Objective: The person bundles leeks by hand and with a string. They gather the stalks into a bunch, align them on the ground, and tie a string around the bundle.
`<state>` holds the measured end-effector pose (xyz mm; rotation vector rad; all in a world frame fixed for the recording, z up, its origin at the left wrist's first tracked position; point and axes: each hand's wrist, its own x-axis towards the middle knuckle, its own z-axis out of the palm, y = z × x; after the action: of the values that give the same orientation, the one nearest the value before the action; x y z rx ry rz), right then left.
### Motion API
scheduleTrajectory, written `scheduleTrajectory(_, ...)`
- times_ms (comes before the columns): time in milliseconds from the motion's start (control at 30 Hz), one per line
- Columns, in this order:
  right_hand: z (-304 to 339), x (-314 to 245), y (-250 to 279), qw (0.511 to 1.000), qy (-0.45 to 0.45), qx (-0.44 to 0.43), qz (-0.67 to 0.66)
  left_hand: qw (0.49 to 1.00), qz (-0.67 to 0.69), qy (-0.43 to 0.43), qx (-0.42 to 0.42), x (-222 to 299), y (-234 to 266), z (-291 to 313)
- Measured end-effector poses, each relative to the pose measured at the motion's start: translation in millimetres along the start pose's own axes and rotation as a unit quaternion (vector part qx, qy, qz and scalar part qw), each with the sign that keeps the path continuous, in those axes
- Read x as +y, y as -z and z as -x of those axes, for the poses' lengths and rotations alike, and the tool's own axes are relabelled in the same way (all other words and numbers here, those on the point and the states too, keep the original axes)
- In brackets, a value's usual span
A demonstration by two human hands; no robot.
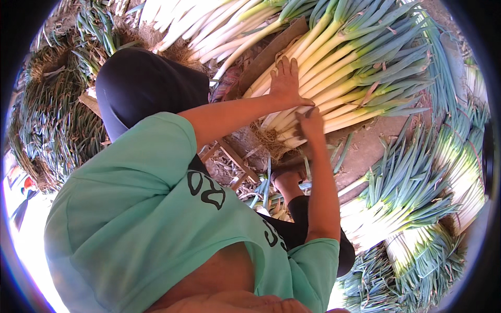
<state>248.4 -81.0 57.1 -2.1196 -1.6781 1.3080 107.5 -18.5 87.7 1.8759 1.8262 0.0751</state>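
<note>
A broad pile of long green onions (339, 78) lies fanned out in front of me, with white stalks and roots toward me and green leaves pointing away to the right. My left hand (285, 83) rests on the white stalks, open, with fingers spread. Just nearer to me, my right hand (311, 125) has its fingers curled closed on the stalks above the brown, hairy roots (272, 142). My two hands almost touch. What lies under the right palm is hidden.
More green onions (209, 26) are heaped at the far side. Bundles (402, 193) lie at the right. Dark, dry-leaved stacks (57, 115) stand at the left. A small wooden frame (235, 159) and loose trimmings lie between my legs; a plank (266, 60) edges the pile.
</note>
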Motion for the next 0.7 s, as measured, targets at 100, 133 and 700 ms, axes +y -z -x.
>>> scheduleTrajectory(100,-17,-24,85,0.974,-0.047,0.180,0.132,1.000,-0.007,0.025,-0.014,-3,-3,-5)
scheduleTrajectory(133,-18,-40,107,0.927,0.035,0.354,0.123,0.999,-0.009,0.036,-0.018,-6,-4,-4)
scheduleTrajectory(700,-134,-22,302,0.950,0.036,0.231,-0.207,0.998,0.009,0.055,-0.021,-2,-4,-6)
